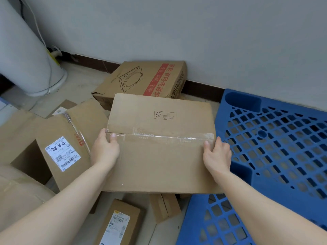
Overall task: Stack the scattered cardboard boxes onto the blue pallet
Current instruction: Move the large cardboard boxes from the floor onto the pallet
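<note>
Now I hold the big flat box with both hands. My left hand grips its left side and my right hand grips its right side, thumbs on top and fingers curled round the edges. I think I hold both sides because the box is wide and would tip in one hand. It looks lifted off the floor. Its right edge is just over the left edge of the blue pallet, where it has to go.

The box is smooth brown card with shiny clear tape across the top. The pallet is hard blue plastic, full of square holes.

More boxes wait on the floor: one with a red stripe by the wall, one with a white label beside my left hand, and a small one between my arms.
</note>
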Motion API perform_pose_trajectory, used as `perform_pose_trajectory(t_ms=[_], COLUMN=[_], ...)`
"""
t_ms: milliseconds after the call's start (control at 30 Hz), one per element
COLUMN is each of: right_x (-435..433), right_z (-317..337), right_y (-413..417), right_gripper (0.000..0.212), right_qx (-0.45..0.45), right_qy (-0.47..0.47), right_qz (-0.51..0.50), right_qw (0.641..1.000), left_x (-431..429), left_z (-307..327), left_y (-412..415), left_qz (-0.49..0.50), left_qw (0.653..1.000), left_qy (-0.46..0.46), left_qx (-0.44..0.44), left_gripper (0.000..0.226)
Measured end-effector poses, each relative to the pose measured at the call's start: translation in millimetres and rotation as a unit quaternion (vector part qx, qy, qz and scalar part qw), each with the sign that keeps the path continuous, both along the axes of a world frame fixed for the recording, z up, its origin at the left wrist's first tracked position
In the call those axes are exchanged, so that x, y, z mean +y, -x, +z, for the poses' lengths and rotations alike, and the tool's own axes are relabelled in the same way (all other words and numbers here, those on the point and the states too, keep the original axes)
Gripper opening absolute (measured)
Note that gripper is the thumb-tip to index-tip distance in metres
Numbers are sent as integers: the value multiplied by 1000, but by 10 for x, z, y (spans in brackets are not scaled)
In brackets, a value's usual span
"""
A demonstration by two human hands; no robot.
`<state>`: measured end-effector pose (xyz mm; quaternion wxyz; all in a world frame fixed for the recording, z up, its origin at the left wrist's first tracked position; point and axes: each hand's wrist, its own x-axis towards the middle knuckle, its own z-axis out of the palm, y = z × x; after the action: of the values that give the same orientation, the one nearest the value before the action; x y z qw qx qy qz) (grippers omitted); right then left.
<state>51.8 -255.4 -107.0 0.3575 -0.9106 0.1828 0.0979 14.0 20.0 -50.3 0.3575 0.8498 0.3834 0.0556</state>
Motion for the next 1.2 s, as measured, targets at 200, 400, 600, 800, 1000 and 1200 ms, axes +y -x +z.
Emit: perform_pose_trajectory(t_ms=[200, 400, 600, 800, 1000, 1200], right_x=[-316, -809, -1456, -2068, -2543, -2772], right_z=[628, 1110, 1390, 1396, 1146, 776], right_y=[117, 486, 873, 1244, 1486, 1537], right_gripper=[52, 53, 52, 52, 52, 53], right_qx=[-38, -19, -16, -13, -4, 9], right_qy=[38, -44, -43, -20, -15, -17], right_qz=[-9, -80, -151, -204, -227, -237], right_qw=[999, 996, 987, 979, 974, 971], left_x=[-262, -747, -1373, -1976, -2409, -2661], left_z=[445, 848, 1108, 990, 614, 261], left_y=[184, 272, 323, 430, 540, 501], left_qz=[17, -17, -76, -118, -144, -160], left_qw=[1000, 998, 992, 981, 966, 962], left_qy=[20, 60, 101, 156, 211, 217], left_qx=[8, 6, -2, 2, 31, 38], left_gripper=[46, 45, 45, 44, 44, 44])
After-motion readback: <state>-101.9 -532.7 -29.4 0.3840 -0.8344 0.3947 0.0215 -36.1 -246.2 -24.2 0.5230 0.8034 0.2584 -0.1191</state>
